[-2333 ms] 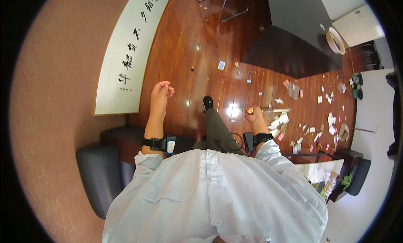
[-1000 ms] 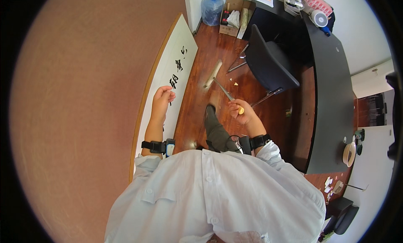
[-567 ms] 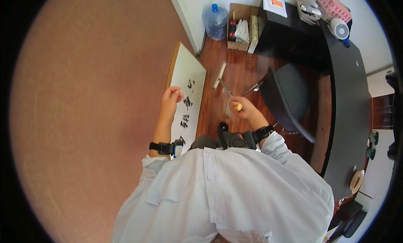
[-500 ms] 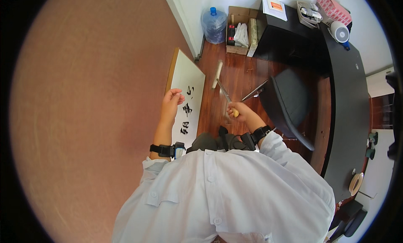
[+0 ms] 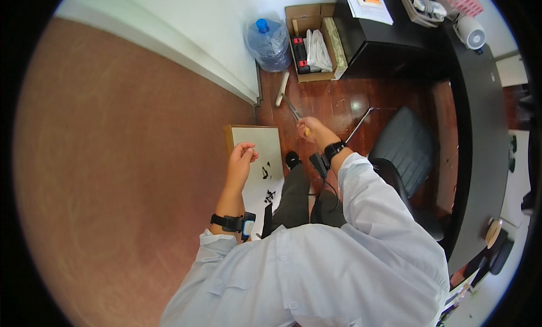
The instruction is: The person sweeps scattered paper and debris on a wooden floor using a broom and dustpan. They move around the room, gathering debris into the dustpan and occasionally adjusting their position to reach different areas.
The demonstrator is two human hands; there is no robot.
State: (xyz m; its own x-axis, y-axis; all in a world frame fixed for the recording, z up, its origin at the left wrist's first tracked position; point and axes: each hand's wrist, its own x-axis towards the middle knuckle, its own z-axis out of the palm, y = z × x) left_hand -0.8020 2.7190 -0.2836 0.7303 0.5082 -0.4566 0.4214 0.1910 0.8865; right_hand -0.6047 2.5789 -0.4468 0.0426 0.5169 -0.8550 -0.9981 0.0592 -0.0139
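My right hand [image 5: 310, 129] is wrapped round the yellow grip of a T-shaped tool with a metal shaft and a long pale bar [image 5: 282, 89] across its far end. The bar is low over or on the reddish wood floor, short of the water jug; I cannot tell whether it touches. My left hand [image 5: 241, 156] hovers beside a white framed panel [image 5: 254, 138] with black brush characters. Its fingers are loosely bent and apart from the thumb, with nothing seen in them. The panel leans or stands at the brown wall surface on my left.
Ahead stand a clear water jug [image 5: 267, 45] with a blue cap and a cardboard box [image 5: 312, 76] of supplies. A dark desk [image 5: 389, 53] curves along the right, holding papers, a basket and a white loudspeaker [image 5: 470, 32]. A dark chair [image 5: 409, 149] stands at my right.
I have moved forward along the panel, with the jug and box now nearer. The tool's bar has shifted toward the wall corner. My right hand keeps its grip.
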